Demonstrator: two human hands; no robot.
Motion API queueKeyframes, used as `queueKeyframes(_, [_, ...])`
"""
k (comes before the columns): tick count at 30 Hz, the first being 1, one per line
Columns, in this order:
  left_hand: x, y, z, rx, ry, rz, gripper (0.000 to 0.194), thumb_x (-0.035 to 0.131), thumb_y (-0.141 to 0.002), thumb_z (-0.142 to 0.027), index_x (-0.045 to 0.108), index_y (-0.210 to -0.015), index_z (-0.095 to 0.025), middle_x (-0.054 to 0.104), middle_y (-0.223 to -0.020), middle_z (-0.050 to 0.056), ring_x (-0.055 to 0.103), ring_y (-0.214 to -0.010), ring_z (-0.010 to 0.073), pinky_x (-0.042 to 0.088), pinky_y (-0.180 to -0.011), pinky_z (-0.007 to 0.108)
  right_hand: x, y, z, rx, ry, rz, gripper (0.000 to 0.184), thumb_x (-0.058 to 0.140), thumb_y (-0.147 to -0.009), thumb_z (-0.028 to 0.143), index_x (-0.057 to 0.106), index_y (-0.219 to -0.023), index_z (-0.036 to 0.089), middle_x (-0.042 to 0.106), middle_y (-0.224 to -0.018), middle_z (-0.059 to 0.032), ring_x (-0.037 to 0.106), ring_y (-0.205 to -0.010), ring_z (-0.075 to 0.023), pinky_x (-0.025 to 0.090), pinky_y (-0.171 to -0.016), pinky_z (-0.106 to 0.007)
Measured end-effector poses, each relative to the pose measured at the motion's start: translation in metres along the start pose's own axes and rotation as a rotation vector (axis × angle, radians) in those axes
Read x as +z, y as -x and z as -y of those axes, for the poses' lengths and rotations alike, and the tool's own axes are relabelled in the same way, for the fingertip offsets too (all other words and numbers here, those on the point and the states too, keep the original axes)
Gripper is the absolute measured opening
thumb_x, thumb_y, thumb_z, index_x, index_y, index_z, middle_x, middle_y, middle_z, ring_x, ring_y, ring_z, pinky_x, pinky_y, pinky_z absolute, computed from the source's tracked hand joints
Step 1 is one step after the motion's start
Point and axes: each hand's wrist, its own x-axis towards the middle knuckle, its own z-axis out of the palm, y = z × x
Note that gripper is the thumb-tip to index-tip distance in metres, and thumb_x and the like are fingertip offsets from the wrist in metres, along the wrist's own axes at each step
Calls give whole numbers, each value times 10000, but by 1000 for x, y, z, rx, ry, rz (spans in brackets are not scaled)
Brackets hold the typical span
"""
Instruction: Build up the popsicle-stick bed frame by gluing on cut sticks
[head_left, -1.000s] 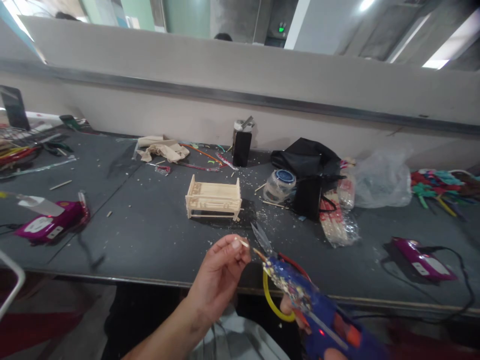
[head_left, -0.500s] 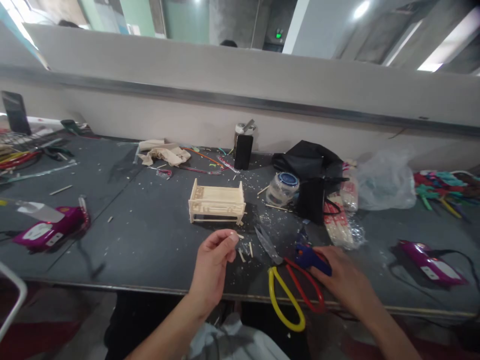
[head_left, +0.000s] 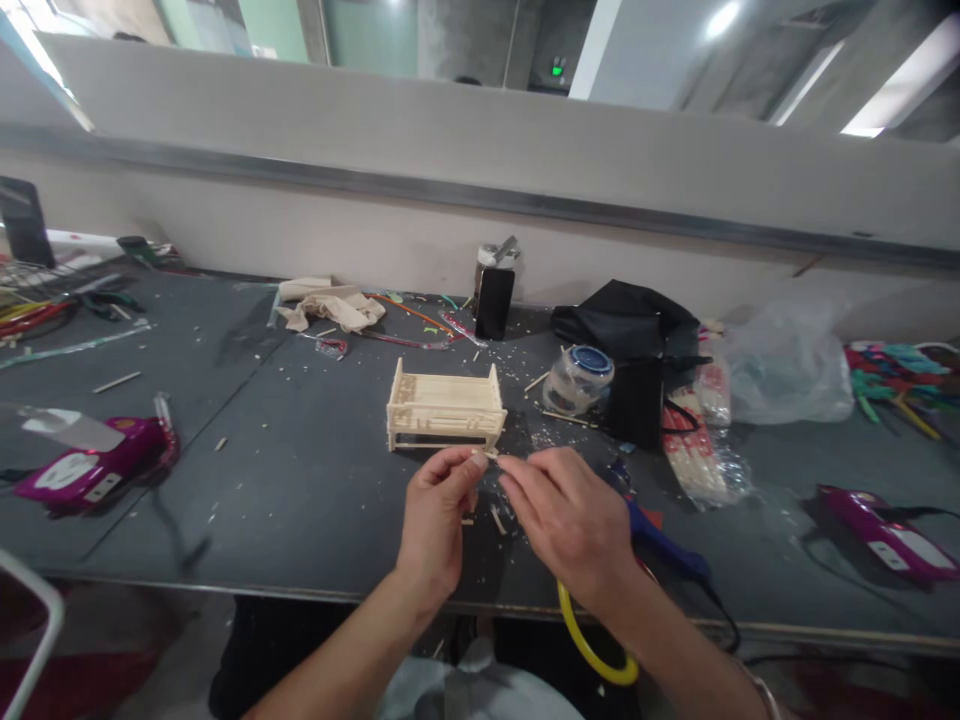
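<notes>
My left hand (head_left: 439, 510) and my right hand (head_left: 564, 518) meet above the near part of the dark table (head_left: 300, 480). Both pinch a tiny pale wooden stick piece (head_left: 491, 456) between their fingertips. Just beyond the fingertips stands a small wooden stick-built bed frame (head_left: 444, 408). A blue glue gun (head_left: 664, 545) lies on the table right of my right hand. The yellow handle of the scissors (head_left: 592, 650) shows under my right wrist. Short stick offcuts (head_left: 496, 518) lie below the hands.
A purple glue gun (head_left: 90, 465) lies at the left, another purple glue gun (head_left: 889, 520) at the right. Behind are a dark bottle (head_left: 493, 295), a plastic jar (head_left: 579, 378), a black bag (head_left: 626, 320), a packet of sticks (head_left: 697, 450), a clear plastic bag (head_left: 787, 365) and crumpled cloth (head_left: 330, 305).
My right hand set the blue glue gun down on the table beside the scissors, then came left to join my left hand at the small stick piece.
</notes>
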Motion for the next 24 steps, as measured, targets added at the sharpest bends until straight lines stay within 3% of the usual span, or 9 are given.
queueKeyframes(9, [-2,-4,1,-3,-23,58,205,781,-651,-249,690,-800,-142,579,-656,-27,383,-523,45,300,-503,187,13,-15,-2,17,55,17,150,521,-890,169,663,-846,195,567,-722,-22,519,-713,-161,375,-631,-281])
queueKeyframes(13, [-5,-3,-2,27,-143,60,207,764,-668,-273,707,-831,-158,533,-608,-36,373,-531,64,301,-515,197,20,-14,-8,36,67,-8,176,503,-899,177,645,-799,199,567,-718,-26,519,-729,-159,371,-648,-276])
queueKeyframes(15, [-11,-2,-8,168,-315,38,185,758,-675,-267,725,-837,-184,484,-559,-45,367,-524,81,304,-519,207,24,-14,-13,30,103,-24,175,505,-899,173,643,-795,201,562,-702,-26,511,-721,-161,365,-647,-277])
queueKeyframes(17, [-19,-4,-14,425,-542,48,153,747,-684,-229,741,-837,-221,508,-573,-28,416,-555,114,350,-572,232,28,-14,-17,21,146,-29,173,506,-898,164,646,-803,202,550,-678,-24,495,-703,-165,355,-639,-282])
queueKeyframes(21, [-31,-15,-22,943,-1016,195,264,654,-760,-162,704,-999,-260,659,-909,65,563,-871,231,409,-848,365,36,-14,-20,-25,202,-24,147,518,-888,152,655,-853,192,540,-658,-24,468,-687,-176,336,-637,-295])
queueKeyframes(24, [-32,-24,-22,1122,-1320,269,426,548,-825,-130,556,-1243,-213,606,-1171,117,509,-1109,278,365,-973,439,40,-14,-20,-45,230,-30,128,532,-880,149,654,-880,185,540,-656,-22,453,-679,-179,319,-628,-302])
